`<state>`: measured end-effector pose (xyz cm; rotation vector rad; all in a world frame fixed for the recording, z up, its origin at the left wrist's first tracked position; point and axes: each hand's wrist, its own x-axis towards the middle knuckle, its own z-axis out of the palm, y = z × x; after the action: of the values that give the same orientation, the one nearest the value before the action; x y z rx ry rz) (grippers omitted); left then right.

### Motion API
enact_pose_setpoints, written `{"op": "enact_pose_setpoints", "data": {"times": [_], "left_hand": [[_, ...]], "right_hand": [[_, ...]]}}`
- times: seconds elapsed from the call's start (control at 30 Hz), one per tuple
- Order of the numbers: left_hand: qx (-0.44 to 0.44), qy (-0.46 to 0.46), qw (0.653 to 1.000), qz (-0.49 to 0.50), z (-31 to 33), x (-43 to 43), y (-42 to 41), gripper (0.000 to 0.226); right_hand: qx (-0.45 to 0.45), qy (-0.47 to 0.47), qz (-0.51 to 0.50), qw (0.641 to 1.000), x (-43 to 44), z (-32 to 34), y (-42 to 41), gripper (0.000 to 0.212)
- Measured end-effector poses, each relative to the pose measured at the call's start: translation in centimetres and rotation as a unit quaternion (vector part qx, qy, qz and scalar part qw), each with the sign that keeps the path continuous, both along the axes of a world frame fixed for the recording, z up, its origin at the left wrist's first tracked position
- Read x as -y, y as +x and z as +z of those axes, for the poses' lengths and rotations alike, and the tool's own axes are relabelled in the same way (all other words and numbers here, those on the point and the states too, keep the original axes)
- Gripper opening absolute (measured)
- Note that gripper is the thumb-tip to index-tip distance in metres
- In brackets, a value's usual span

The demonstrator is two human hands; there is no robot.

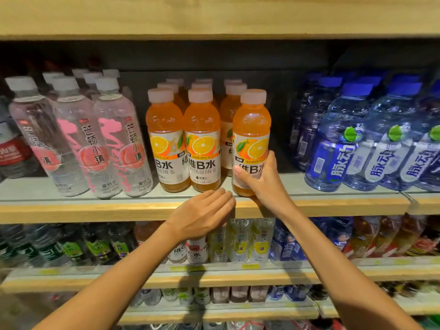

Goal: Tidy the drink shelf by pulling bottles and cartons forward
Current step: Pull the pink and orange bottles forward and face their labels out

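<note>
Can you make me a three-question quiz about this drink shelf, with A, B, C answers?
1. What stands left of the orange bottles on the shelf? A blue bottles; B clear bottles with pink labels; C cartons.
2. What colour are the caps on the bottles at the far right? A blue; B red; C green.
3. What is the right hand doing? A hanging empty; B gripping an orange bottle; C pushing a carton.
Answers: B, pink labels stand beside them; A, every cap is blue; B, it wraps round the label.

The right hand [259,179] hides the lower label of the orange bottle [251,120]; lower-shelf bottles [240,241] are blurred.
</note>
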<state>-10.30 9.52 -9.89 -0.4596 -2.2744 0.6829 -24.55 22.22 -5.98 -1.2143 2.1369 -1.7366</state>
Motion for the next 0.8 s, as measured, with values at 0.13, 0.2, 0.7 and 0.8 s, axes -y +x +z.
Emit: {"op": "enact_pose_setpoints", "data": {"times": [0.13, 0.2, 0.7, 0.8], "left_hand": [[-0.011, 0.008, 1.000, -0.010, 0.2, -0.3, 0.3, 0.043], [-0.012, 0.009, 1.000, -0.010, 0.2, -0.4, 0.2, 0.045], [-0.009, 0.085, 0.996, 0.011, 0.3, -2.2, -0.6, 0.040], [-0.021, 0.113, 0.993, 0.002, 0.7, -5.0, -2.7, 0.030]], "right_hand": [[-0.006, 0.011, 0.004, 1.000, 1.1, 0.0, 0.5, 0.064], [-0.018, 0.021, -0.009, 1.000, 1.5, 0.1, 0.7, 0.063], [-0.029, -0.050, -0.088, 0.994, -2.7, 0.4, 1.0, 0.053], [-0.081, -0.137, -0.210, 0.965, -7.3, 0.0, -0.4, 0.031]]}}
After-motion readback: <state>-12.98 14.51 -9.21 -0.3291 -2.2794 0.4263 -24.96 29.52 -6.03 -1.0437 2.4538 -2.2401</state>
